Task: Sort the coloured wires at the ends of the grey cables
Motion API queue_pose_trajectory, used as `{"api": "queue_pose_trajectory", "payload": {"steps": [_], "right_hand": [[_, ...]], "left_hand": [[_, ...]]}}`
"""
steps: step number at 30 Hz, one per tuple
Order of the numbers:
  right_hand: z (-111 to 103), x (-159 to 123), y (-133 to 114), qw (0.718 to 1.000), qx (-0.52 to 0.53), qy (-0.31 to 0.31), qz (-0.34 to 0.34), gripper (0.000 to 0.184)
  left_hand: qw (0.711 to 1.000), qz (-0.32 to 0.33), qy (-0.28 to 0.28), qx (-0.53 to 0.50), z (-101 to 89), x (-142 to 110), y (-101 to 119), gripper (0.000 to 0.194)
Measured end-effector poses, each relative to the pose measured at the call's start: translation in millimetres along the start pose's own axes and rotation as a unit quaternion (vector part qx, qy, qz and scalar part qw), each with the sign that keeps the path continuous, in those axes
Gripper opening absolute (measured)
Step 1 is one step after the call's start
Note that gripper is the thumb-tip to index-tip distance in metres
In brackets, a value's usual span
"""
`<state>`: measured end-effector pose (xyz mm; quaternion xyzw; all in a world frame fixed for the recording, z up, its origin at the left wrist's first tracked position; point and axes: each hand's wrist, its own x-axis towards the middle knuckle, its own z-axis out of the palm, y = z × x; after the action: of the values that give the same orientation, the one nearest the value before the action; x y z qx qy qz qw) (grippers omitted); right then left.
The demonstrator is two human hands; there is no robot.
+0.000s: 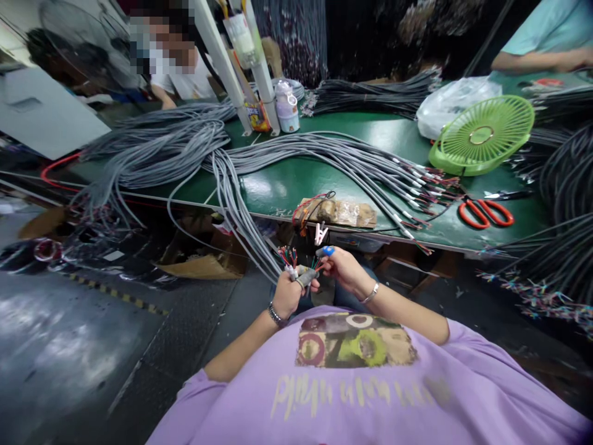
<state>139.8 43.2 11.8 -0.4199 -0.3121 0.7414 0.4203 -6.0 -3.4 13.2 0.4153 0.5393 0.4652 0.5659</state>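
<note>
My left hand [288, 293] is closed round the end of a grey cable [259, 256], whose coloured wire ends [288, 254] fan out above the fist. My right hand [340, 267], with a blue finger cot on one fingertip, pinches some of those thin wires right beside the left hand. Both hands are held below the front edge of the green table [287, 179], above my lap. The cable runs up and left to a bundle of grey cables [324, 154] lying on the table.
Red-handled scissors [486, 212] and a green fan [484, 136] lie at the right. A taped block with a clip [336, 213] sits at the table's edge. More cable bundles lie left and right. A person sits behind the table at the left, another's arm is at top right.
</note>
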Motion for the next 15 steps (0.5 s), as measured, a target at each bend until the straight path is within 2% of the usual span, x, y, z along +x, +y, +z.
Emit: {"api": "queue_pose_trajectory", "payload": {"steps": [4, 7, 11, 15], "right_hand": [[-6.8, -2.8, -4.3, 0.998, -0.026, -0.046, 0.038, 0.037], [-6.0, -5.8, -3.0, 0.995, -0.077, -0.062, 0.023, 0.036], [-2.7, -5.6, -0.6, 0.992, -0.114, -0.053, -0.020, 0.035], [-1.3, -4.1, 3.5, 0.991, -0.125, -0.031, -0.030, 0.033]], "left_hand": [[1.000, 0.004, 0.018, -0.012, -1.3, 0.5, -1.1, 0.030], [1.000, 0.004, 0.013, -0.008, -1.0, 1.2, -2.5, 0.029], [1.000, 0.012, 0.010, -0.007, -0.5, 2.0, -6.4, 0.027], [0.999, 0.021, 0.033, -0.015, -0.2, 2.3, -10.1, 0.027]]}}
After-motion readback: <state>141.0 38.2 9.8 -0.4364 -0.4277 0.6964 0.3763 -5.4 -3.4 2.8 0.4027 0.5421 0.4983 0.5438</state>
